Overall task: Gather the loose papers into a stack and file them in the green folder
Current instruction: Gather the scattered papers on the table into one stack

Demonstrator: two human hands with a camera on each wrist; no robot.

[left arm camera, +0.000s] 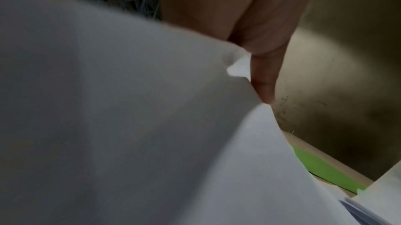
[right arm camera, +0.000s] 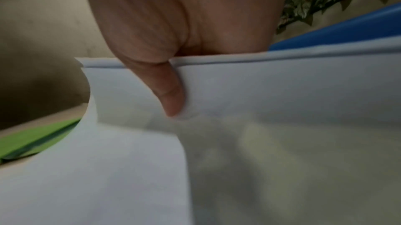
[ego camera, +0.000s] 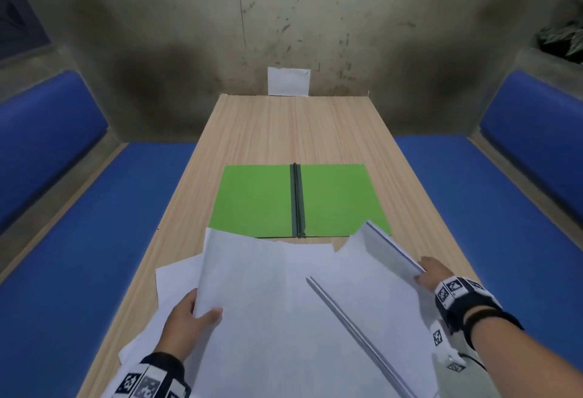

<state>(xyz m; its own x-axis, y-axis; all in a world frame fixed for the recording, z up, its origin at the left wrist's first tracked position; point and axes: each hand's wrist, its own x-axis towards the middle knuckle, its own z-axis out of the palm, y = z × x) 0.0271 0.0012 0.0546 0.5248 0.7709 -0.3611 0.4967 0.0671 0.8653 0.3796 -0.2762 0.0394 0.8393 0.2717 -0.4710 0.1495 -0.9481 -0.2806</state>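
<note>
The green folder point(ego camera: 296, 200) lies open and flat mid-table, its dark spine running away from me. Several white papers point(ego camera: 284, 296) overlap loosely on the near part of the table. My left hand point(ego camera: 186, 322) pinches the left edge of a large sheet, thumb on top; the left wrist view shows the thumb point(left arm camera: 263, 81) against the paper point(left arm camera: 130, 125). My right hand point(ego camera: 430, 273) grips a thin bundle of sheets point(ego camera: 391, 247) lifted at its right edge, and the right wrist view shows the thumb point(right arm camera: 169, 95) pressed on the bundle point(right arm camera: 260, 83). The other fingers are hidden behind paper.
The wooden table point(ego camera: 284, 132) is long and narrow, ending at a stained wall. A small white sheet point(ego camera: 288, 81) leans on that wall. Blue cushioned benches point(ego camera: 79, 239) run along both sides. A leafy plant point(ego camera: 564, 34) sits far right.
</note>
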